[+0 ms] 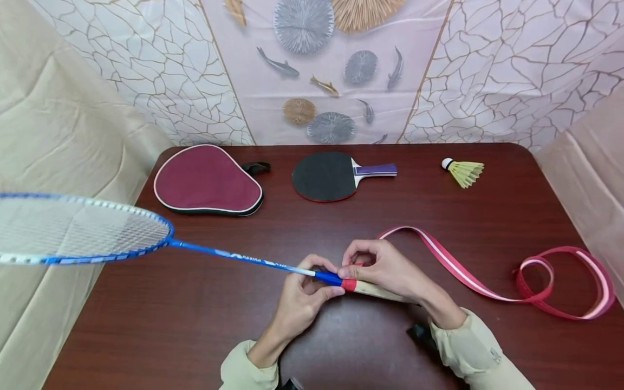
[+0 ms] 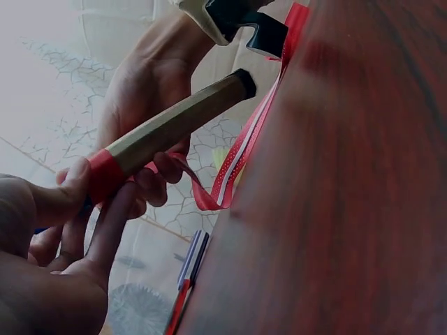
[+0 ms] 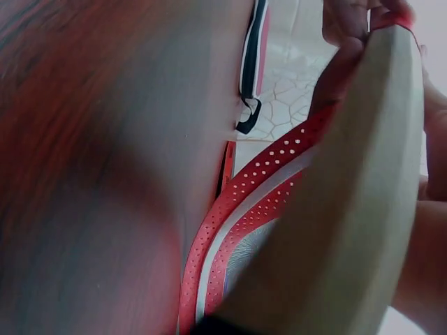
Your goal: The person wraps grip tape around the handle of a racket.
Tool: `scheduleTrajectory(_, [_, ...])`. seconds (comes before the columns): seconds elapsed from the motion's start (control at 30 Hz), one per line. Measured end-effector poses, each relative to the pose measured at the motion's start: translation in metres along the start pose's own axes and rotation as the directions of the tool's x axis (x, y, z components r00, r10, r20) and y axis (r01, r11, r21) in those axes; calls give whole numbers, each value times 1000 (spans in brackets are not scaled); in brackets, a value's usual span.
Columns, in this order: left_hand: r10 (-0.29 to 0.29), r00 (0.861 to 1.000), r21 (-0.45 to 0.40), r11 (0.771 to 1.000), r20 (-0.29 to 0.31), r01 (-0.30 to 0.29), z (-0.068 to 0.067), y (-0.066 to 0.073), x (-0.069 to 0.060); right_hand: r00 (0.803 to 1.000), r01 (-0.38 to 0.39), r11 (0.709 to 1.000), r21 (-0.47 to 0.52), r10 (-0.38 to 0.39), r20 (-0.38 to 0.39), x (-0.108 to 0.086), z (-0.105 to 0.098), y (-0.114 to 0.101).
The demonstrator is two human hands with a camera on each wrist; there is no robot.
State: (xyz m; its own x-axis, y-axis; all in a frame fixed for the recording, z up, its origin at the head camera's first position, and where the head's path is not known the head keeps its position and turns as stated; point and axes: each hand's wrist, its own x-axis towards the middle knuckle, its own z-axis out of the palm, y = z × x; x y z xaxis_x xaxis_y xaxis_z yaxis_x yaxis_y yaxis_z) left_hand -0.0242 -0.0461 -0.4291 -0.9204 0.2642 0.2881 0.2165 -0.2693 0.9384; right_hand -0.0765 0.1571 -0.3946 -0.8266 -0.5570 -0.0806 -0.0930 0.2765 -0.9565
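Above the near part of the table (image 1: pixel 195 336), two hands work at the bare handle (image 1: pixel 380 293) of a badminton racket (image 1: pixel 209 249), a red strip (image 1: pixel 458 272) trailing off rightward.
The racket's strung head reaches past the left edge of the head view; next, the left hand (image 1: pixel 302 303) curls thumb and fingers round the blue cone (image 1: pixel 327 278) and the red band (image 1: pixel 348 285); then the right hand (image 1: pixel 392 268) pinches close beside that band, apparently on the strip's end, over the handle. The strip runs to loose loops at far right. The step looks like starting a grip wrap; the next turn probably calls for tension and an even slant while the racket is rotated.
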Motion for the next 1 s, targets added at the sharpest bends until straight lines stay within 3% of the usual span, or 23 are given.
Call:
scheduleTrajectory(0.17, [0,1000,-21,1000,-8,-1,-1,-4,0,998,-44,998,35,43,50,0,-1,1])
scheduleTrajectory(0.4, [31,999,-35,999,28,-30,-1,-3,3,992,-60,996,59,53,110,-1,-1,3])
scheduleTrajectory(0.5, [23,1000,-23,999,9,-22,0,-3,3,997,-36,996,83,30,77,-1,2,4])
scheduleTrajectory(0.67, [39,993,37,999,-107,-35,6,0,2,1000,1,988,156,3,-27,1,5,2])
scheduleTrajectory(0.73, [74,986,80,995,-150,-62,11,4,2,998,9,985,172,3,-70,1,6,1])
scheduleTrajectory(0.83, [127,978,140,985,-166,-104,18,13,2,994,24,982,186,-3,-111,2,7,0])
scheduleTrajectory(1.0, [200,963,243,958,-179,-154,21,23,5,995,35,976,215,-14,-100,2,10,1])
